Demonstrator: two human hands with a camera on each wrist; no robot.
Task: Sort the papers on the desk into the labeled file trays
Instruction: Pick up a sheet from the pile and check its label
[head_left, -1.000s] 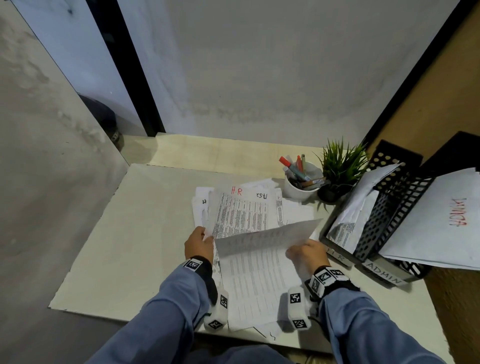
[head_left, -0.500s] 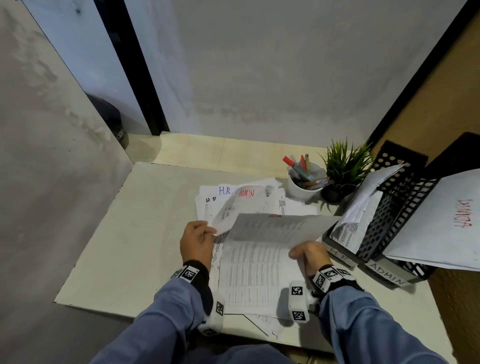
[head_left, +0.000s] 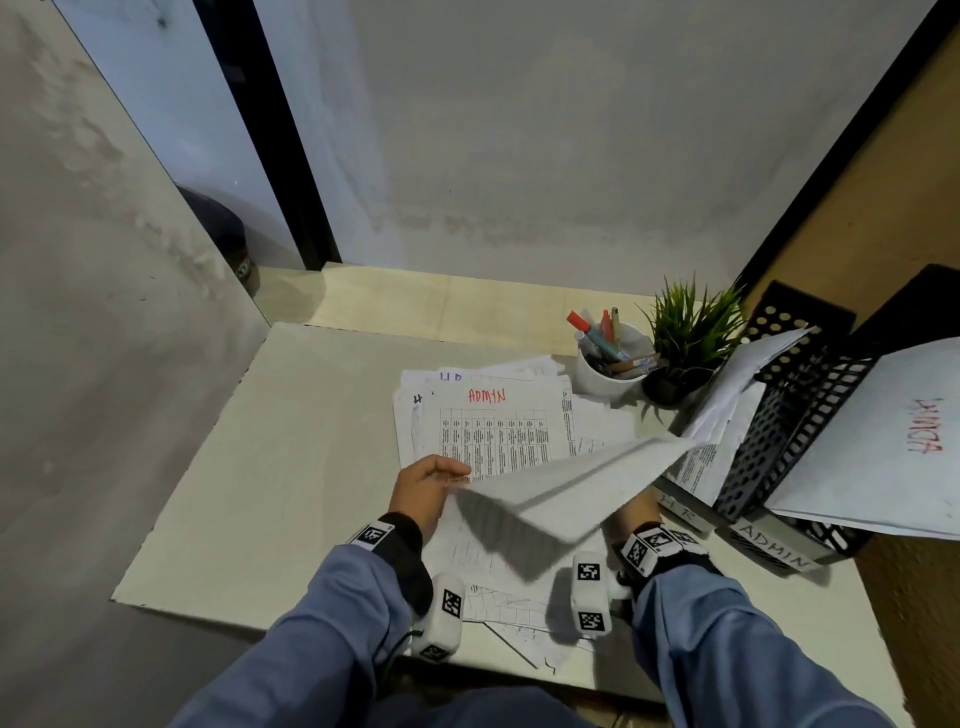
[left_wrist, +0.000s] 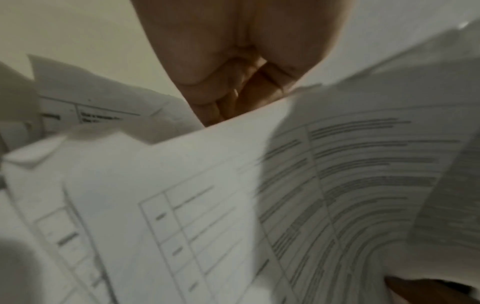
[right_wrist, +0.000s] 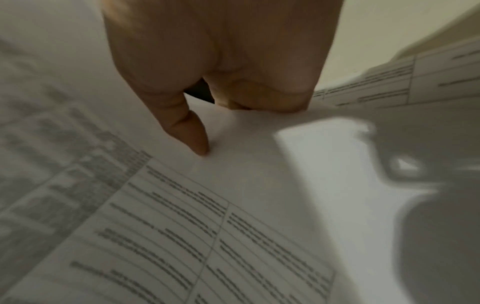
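A loose pile of printed papers lies mid-desk, and its top flat sheet is marked "ADMIN" in red. Both hands hold a lifted sheet above the pile, its far end tilted up toward the trays. My left hand pinches its left corner. My right hand is mostly hidden under the sheet; in the right wrist view its thumb presses on printed paper and the fingers curl at its edge. Black mesh trays stand at the right, labelled "H R" and "ADMIN", both holding papers.
A white cup of pens and a small potted plant stand behind the pile, close to the trays. A large sheet marked "ADMIN" overhangs the right tray. The pale desk mat ends at a wall on the left.
The curled "ADMIN" sheet has dropped flat onto the pile. The sheet in both hands has risen and swung right, toward the trays. My left hand has shifted slightly right.
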